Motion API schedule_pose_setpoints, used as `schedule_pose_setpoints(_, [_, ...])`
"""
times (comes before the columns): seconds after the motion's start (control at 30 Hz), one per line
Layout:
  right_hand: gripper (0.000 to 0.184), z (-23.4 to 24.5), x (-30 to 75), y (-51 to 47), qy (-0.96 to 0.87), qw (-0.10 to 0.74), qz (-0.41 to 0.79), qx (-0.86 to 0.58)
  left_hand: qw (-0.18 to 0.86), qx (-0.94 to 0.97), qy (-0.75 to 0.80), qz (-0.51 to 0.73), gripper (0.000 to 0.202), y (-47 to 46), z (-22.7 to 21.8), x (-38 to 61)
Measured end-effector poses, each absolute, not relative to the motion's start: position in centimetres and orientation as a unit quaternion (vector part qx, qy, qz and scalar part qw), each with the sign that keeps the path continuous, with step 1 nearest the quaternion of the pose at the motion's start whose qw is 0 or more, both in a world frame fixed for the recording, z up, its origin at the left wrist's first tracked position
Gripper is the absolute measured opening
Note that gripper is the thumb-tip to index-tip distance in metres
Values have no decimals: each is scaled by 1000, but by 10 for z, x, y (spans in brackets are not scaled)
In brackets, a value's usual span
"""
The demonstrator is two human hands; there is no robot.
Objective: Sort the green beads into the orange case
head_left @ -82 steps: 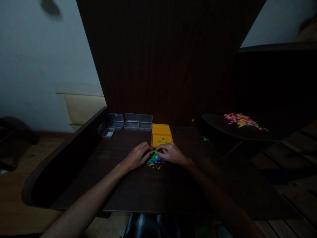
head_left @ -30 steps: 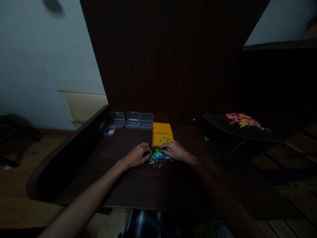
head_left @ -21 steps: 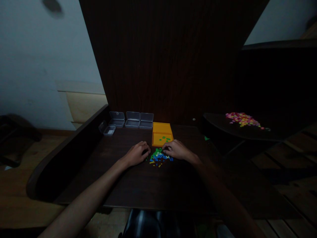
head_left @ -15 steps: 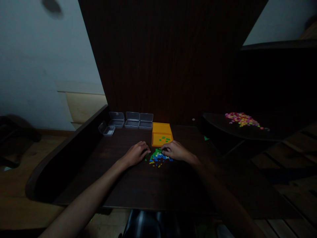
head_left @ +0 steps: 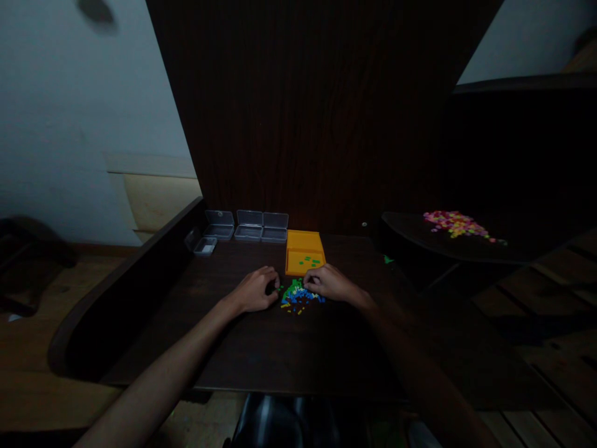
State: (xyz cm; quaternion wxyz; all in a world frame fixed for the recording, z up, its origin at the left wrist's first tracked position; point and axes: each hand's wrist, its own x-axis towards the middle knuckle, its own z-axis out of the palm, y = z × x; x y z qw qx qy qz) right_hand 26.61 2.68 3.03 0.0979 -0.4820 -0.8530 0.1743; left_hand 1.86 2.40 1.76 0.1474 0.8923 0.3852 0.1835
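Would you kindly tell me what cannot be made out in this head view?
All in the head view:
Right hand: too small and dark to tell whether its fingertips hold a piece.
Left hand: too small to tell whether it touches the green bit beside it.
Yellow box: near right corner hidden by the right hand.
Bright pile: pieces too small to count.
Dark object: cut off by the left edge.

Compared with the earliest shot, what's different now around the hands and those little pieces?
The left hand has moved left and the right hand right, uncovering more of the piled pieces between them. Whether either hand took or let go of anything is too small to tell. The yellow box, clear boxes and pink-and-yellow heap stayed put.
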Motion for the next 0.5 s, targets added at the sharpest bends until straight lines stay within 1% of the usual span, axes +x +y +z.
schedule_pose_setpoints(0.13, [14, 34, 267, 26, -853, 102, 189, -476, 146, 895, 375, 192, 10, 26, 15, 18])
schedule_pose_setpoints(0.33, [15, 39, 267, 26, -852, 93, 217, -467, 157, 902, 352, 194, 17, 32, 10, 16])
schedule_pose_setpoints(0.5, [15, 40, 269, 26, -853, 91, 219, -465, 185, 899, 339, 207, 14, 36, 5, 14])
